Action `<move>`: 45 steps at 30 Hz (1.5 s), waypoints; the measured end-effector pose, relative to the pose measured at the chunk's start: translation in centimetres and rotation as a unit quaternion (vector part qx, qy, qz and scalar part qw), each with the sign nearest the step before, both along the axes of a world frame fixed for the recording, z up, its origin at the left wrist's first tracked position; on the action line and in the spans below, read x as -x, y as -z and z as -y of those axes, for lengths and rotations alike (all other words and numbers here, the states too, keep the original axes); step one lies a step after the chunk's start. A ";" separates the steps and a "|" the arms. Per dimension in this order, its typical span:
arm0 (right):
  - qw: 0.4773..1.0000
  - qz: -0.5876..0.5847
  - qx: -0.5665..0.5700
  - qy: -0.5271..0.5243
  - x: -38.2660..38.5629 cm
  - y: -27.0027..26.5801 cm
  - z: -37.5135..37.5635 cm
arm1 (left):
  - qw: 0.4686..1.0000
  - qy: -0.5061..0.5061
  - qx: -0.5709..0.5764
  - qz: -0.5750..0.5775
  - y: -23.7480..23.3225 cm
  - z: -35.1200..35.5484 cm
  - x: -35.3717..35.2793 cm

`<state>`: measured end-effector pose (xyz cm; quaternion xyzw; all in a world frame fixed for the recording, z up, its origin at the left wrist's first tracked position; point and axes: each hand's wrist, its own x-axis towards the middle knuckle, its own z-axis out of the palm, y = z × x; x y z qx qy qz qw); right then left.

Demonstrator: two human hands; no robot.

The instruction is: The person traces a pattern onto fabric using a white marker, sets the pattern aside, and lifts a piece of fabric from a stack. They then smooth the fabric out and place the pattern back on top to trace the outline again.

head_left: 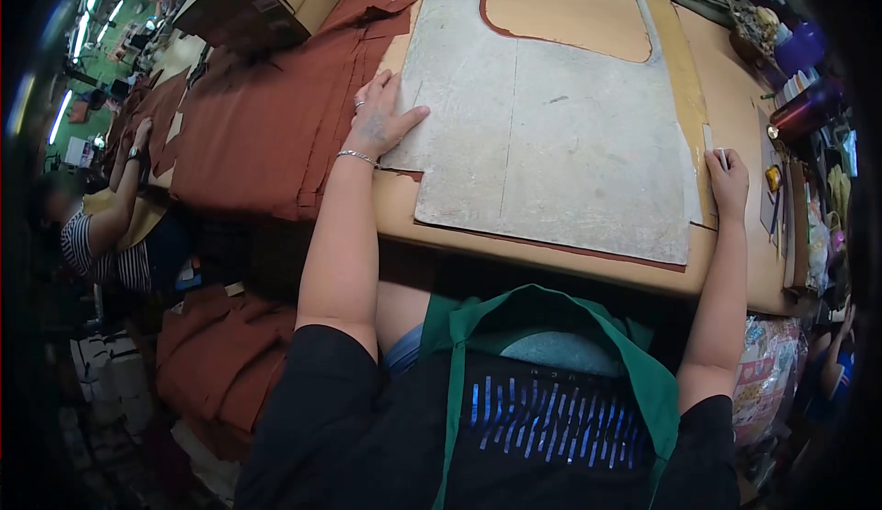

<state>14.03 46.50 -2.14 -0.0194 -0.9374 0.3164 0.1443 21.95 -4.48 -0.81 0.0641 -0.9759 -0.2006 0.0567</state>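
A large grey pattern board [570, 142] lies flat on the table, with reddish-brown fabric [588, 251] showing along its lower edge. My left hand [378, 119] rests with fingers spread on the board's left edge. At the opposite edge, my right hand [729, 179] is closed around a slim white stick [723, 155], its exact kind too small to make out. The stick is close to a yellowish strip [682, 78] along the board's right side. Part of that strip is hidden by my right hand.
A stack of reddish-brown cloth [266, 133] covers the table's left part, with cardboard boxes [266, 0] on it. Bottles [813, 106] and tools stand at the right edge. Another person [110, 225] works at far left. Bundled cloth [220, 363] lies below.
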 end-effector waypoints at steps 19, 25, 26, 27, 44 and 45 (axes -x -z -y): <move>1.000 -0.014 -0.019 0.018 -0.2 -0.1 0.5 | 0.992 0.099 -0.059 0.045 -2.4 1.4 -0.2; 1.000 -0.021 -0.004 0.008 -0.2 -0.1 0.6 | 0.996 0.007 0.002 -0.093 0.2 -0.7 -3.3; 1.000 -0.022 -0.002 0.009 -0.3 -0.1 0.6 | 0.994 -0.012 0.012 -0.107 0.4 -1.1 -3.8; 1.000 -0.020 -0.007 0.010 -0.3 -0.1 0.6 | 0.994 -0.009 -0.006 -0.111 0.4 -1.1 -3.9; 0.921 -0.070 0.376 0.066 -1.4 -0.6 -0.1 | 0.984 0.049 -0.078 -0.151 -0.2 0.2 -5.4; 0.905 -0.074 0.412 0.079 -1.7 -1.0 0.3 | 0.983 0.061 -0.082 -0.152 -0.1 0.4 -5.5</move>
